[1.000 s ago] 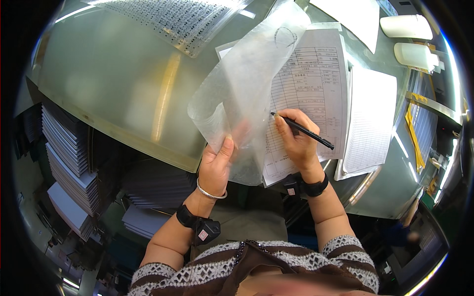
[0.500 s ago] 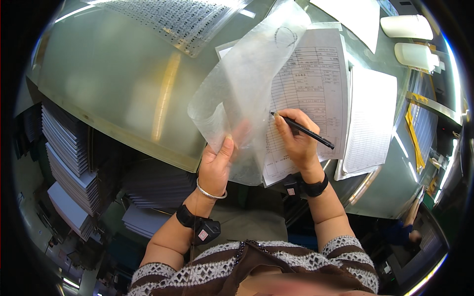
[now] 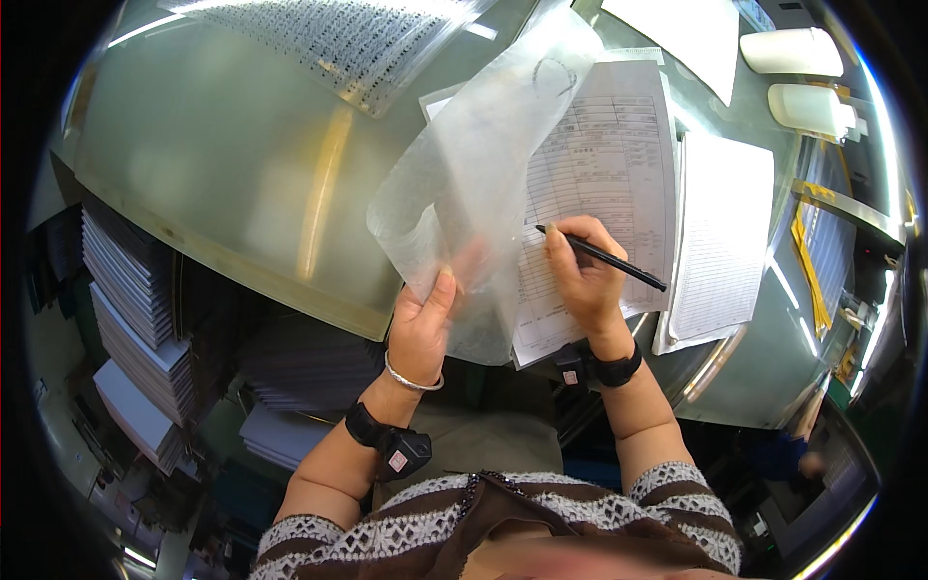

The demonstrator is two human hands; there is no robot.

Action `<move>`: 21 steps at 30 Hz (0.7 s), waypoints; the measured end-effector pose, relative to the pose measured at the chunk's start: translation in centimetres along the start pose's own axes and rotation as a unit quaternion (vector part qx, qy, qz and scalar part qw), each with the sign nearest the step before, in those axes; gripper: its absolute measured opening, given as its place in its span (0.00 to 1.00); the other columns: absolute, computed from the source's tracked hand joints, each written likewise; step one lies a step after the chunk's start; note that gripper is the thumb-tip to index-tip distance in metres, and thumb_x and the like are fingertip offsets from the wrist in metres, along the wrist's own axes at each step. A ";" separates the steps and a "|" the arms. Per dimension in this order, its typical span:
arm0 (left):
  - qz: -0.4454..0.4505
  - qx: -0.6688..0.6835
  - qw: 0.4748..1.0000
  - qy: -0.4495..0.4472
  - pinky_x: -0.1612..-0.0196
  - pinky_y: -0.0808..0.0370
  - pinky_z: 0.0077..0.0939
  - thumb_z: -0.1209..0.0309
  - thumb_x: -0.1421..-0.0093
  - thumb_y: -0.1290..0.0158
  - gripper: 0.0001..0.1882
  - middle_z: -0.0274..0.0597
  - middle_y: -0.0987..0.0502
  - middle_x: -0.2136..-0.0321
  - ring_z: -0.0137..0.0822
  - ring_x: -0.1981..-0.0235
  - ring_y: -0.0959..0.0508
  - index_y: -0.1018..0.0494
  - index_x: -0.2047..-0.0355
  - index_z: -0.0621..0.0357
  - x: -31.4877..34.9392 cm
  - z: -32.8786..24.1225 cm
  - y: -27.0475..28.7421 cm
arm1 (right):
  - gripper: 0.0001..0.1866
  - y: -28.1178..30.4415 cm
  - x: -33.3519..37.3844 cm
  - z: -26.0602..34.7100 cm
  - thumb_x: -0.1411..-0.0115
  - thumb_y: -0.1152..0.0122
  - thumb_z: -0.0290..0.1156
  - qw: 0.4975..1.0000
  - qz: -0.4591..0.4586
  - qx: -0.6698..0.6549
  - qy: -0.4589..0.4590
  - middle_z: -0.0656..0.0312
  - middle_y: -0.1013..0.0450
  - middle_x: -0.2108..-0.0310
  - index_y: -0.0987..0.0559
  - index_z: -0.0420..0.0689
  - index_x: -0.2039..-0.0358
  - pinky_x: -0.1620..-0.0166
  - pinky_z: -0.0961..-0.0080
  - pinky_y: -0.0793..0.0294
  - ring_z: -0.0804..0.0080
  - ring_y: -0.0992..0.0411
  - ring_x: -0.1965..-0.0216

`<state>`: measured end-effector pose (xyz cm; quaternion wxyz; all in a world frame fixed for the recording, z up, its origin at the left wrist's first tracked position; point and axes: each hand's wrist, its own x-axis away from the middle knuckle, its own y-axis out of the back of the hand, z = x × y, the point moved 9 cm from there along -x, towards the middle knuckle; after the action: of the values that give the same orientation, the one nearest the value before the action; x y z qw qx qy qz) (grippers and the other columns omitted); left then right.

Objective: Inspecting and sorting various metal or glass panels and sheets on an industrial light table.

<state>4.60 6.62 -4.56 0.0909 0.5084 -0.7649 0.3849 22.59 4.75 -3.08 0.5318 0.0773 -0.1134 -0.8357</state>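
Observation:
A black pen (image 3: pixel 616 260) is gripped in my right hand (image 3: pixel 592 280), its tip over the left part of a printed form (image 3: pixel 604 145). Whether the tip touches the paper I cannot tell. My left hand (image 3: pixel 422 324) pinches the near edge of a translucent plastic sheet (image 3: pixel 483 145), thumb on top and fingers showing blurred through it. That sheet is folded back over the form's left side and hides part of it. Just right of the form lies a stack of lined paper (image 3: pixel 723 242).
A clear sheet with dark dotted rows (image 3: pixel 358 48) lies at the far left of the glass-topped table (image 3: pixel 222 184). Two white bottle-like containers (image 3: pixel 807 108) lie at the far right, near a blank white sheet (image 3: pixel 681 39). Paper stacks (image 3: pixel 135 319) stand below the table's left edge.
My right hand and the pen have shifted slightly to the right, the tip moving away from the plastic sheet's edge. My left hand keeps its hold on the sheet.

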 end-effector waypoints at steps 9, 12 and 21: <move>-0.003 -0.024 1.000 0.002 0.44 0.39 0.35 0.68 0.36 0.65 0.21 0.53 0.39 0.46 0.43 0.45 0.37 0.47 0.44 0.64 0.1 0.2 0.5 | 0.02 1.2 -0.8 -0.3 0.49 0.42 0.21 1.000 -0.011 -0.010 -0.009 0.63 0.30 0.78 0.26 0.37 0.73 0.76 0.86 0.38 0.80 0.36 0.79; -0.007 -0.034 0.999 0.013 0.44 0.39 0.35 0.68 0.36 0.65 0.21 0.53 0.39 0.46 0.43 0.46 0.37 0.47 0.44 0.64 0.1 0.5 0.8 | 0.03 1.2 -0.9 0.2 0.50 0.42 0.20 1.000 -0.011 0.012 0.011 0.62 0.30 0.78 0.26 0.37 0.73 0.76 0.86 0.37 0.80 0.36 0.79; -0.010 -0.045 0.999 0.019 0.44 0.39 0.36 0.68 0.36 0.65 0.21 0.53 0.39 0.46 0.43 0.45 0.37 0.47 0.44 0.64 0.0 0.5 0.7 | 0.02 1.1 -1.1 1.1 0.50 0.42 0.20 0.999 -0.007 0.042 0.031 0.61 0.30 0.79 0.26 0.38 0.74 0.77 0.85 0.38 0.77 0.37 0.81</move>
<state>4.11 6.42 -5.28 0.1318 0.5037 -0.7746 0.3590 23.75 5.46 -1.73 0.5254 0.1262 -0.1310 -0.8312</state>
